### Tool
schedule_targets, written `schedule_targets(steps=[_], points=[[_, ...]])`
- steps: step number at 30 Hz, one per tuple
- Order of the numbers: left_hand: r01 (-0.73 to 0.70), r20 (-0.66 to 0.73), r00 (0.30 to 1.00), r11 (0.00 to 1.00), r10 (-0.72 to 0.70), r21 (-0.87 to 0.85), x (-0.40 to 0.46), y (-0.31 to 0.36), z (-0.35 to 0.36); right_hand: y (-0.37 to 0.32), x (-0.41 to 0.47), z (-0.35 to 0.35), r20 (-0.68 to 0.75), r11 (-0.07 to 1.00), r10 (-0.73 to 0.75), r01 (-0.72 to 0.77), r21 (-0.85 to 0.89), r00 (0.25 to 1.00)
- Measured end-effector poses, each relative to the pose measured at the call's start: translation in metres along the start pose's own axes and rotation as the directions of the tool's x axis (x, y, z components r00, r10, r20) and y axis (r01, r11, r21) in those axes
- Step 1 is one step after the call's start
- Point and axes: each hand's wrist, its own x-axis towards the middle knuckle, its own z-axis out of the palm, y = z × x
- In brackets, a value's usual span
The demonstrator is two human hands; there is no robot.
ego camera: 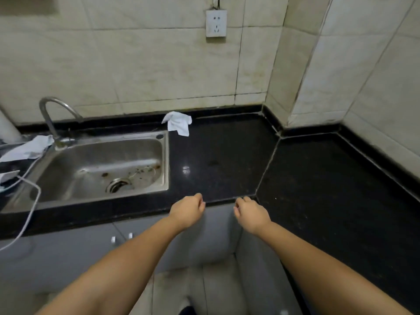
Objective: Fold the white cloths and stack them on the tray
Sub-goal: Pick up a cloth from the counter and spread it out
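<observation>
Beyond both hands, nothing is seen folded or stacked; the task is judged barely begun.

At the front edge of the black speckled stone countertop, the left hand and the right hand are held side by side with fingers loosely curled, and nothing is gripped by either. Well ahead of them, against the back wall, a crumpled white cloth is left unfolded. Far to the left of the left hand, past the stainless steel sink and its curved tap, a second pale crumpled cloth is draped at the counter's edge. No tray can be found in view, so every fold and the whole stack are taken as still to be done.
</observation>
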Motion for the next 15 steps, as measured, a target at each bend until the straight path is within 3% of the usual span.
schedule_targets(steps=[8,15], points=[[-0.045,0.011,0.999,0.999,0.045,0.03,0.145,-0.054,-0.068,-0.031,0.147,-0.035,0.002,0.998,0.026,-0.026,0.064,1.0],[0.042,-0.005,0.999,0.999,-0.042,0.031,0.246,-0.085,-0.083,-0.039,0.283,-0.05,0.048,0.993,-0.042,0.036,0.113,0.998]])
